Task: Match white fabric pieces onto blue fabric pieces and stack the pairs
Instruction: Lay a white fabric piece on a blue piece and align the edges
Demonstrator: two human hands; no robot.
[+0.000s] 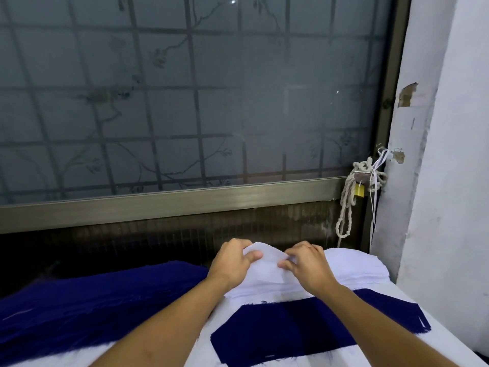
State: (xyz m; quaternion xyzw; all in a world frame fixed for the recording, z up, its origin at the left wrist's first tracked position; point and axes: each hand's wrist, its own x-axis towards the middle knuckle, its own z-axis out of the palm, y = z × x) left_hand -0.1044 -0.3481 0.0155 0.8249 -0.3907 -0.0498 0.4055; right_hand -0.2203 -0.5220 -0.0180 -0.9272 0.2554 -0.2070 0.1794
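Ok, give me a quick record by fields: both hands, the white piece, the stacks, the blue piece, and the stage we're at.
left hand: fingers pinch the left edge of the top white piece
right hand: fingers pinch its right edge
top white piece: arched up between both hands, over the white stack
white stack: far right, by the wall
blue piece: lies flat and alone, nearer than the stack, no white on it
blue pile: left side
stage: white picked, not yet laid on blue

A fabric heap [92, 308] lies left; cut piece [291, 332] right, before the stack [357, 263].
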